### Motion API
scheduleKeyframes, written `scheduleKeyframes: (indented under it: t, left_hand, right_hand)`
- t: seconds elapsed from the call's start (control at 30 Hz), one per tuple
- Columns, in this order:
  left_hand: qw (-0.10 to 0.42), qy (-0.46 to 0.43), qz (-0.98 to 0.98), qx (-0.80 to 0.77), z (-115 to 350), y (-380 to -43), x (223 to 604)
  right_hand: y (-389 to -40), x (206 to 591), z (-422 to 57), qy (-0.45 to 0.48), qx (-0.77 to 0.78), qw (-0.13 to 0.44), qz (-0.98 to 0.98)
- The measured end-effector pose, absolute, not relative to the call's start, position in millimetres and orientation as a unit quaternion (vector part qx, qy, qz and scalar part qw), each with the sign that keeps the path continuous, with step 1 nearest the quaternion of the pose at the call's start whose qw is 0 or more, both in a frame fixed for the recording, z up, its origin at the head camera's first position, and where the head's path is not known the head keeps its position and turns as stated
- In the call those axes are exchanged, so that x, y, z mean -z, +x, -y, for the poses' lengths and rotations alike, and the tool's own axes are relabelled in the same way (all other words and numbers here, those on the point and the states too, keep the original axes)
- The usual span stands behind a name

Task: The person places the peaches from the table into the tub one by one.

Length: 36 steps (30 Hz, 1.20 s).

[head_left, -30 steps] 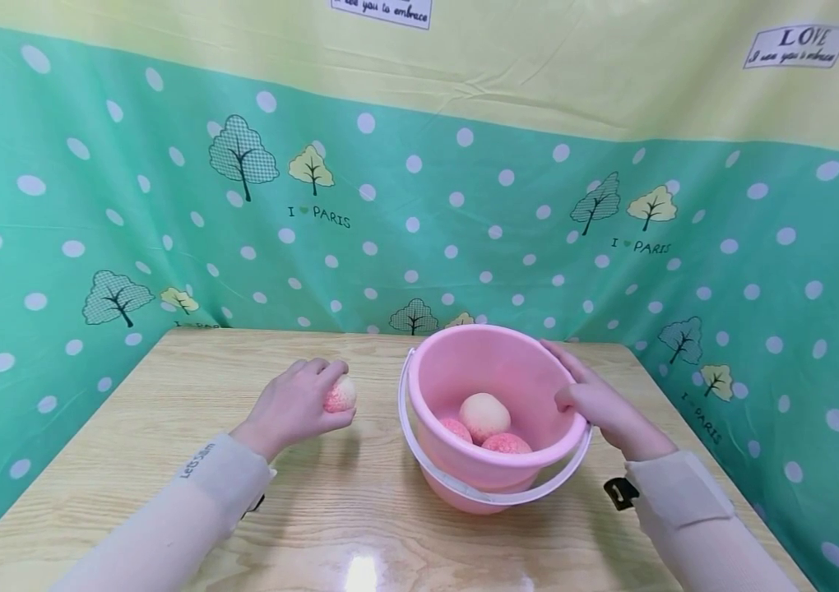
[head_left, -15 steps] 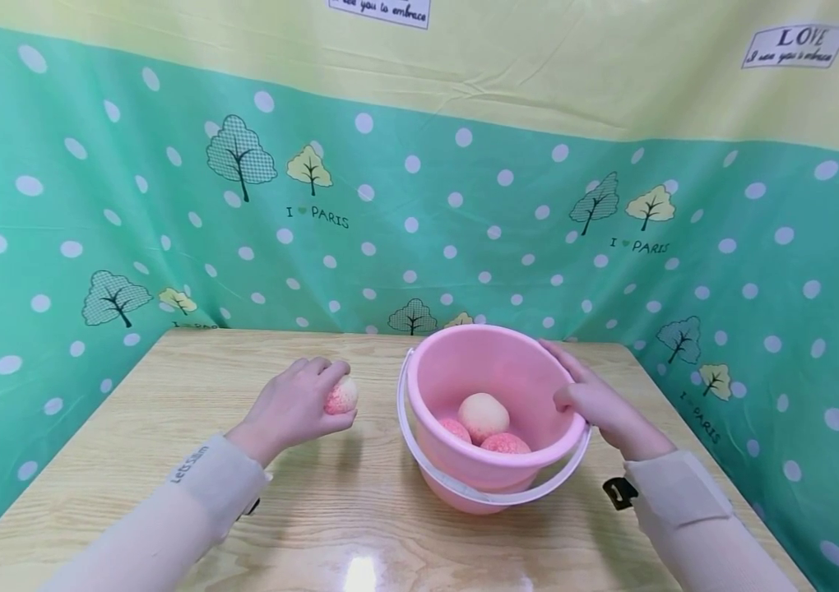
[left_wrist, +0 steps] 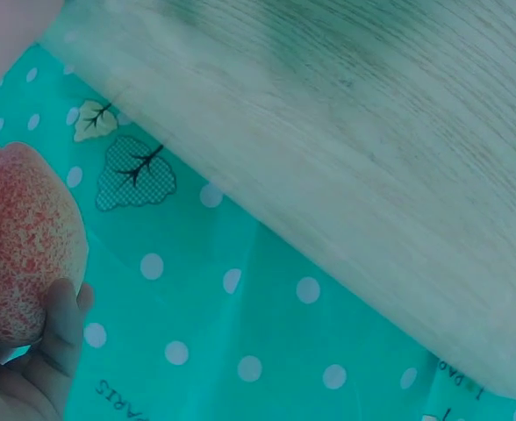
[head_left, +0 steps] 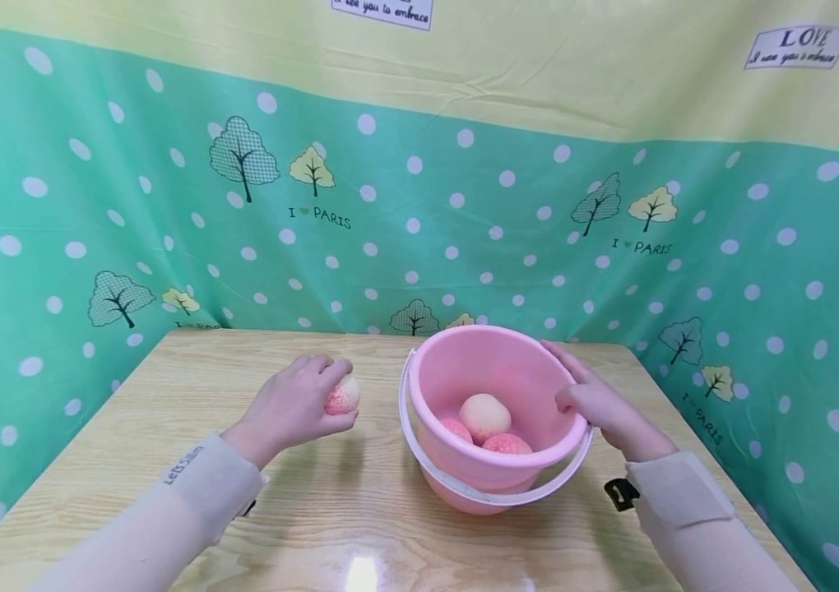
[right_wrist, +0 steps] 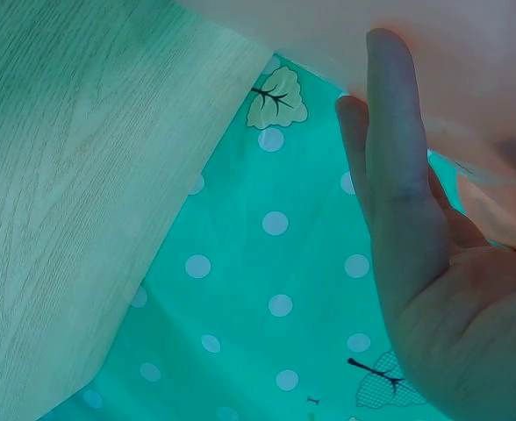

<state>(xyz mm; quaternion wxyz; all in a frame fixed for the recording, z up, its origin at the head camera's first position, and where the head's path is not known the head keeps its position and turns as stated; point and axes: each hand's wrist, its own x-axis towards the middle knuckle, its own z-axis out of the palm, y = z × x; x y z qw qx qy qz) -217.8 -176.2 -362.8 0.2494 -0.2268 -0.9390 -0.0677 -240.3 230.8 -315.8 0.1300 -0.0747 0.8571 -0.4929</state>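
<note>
My left hand [head_left: 294,407] grips a peach [head_left: 343,395], red-speckled and cream, above the table to the left of the bucket. In the left wrist view the same peach [left_wrist: 25,241] fills the left side, with fingers [left_wrist: 62,324] curled under it. A pink bucket [head_left: 493,349] leans toward me, its mouth facing my head. My right hand [head_left: 608,407] holds its right rim, thumb inside and fingers [right_wrist: 397,123] along the outer wall. Inside the bucket lie a cream peach [head_left: 485,417] and two pinker ones, a front peach [head_left: 508,444] and a left peach [head_left: 456,428].
The bucket's white handle [head_left: 464,492] hangs down over its front. Beneath everything is a light wood table [head_left: 242,362]. A green and yellow curtain [head_left: 419,238] with dots and trees encloses the back and both sides.
My left hand and its peach have shifted very slightly to the right. The bucket and my right hand stay in place.
</note>
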Motion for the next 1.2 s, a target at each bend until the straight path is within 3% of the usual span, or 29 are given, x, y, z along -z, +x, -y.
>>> scheduleKeyframes:
  t: [1.2]
  left_hand:
    - [0.259, -0.252, 0.930, 0.059, 163, -207, 342]
  right_hand:
    - [-240, 316, -230, -0.079, 0.493, 0.128, -0.857]
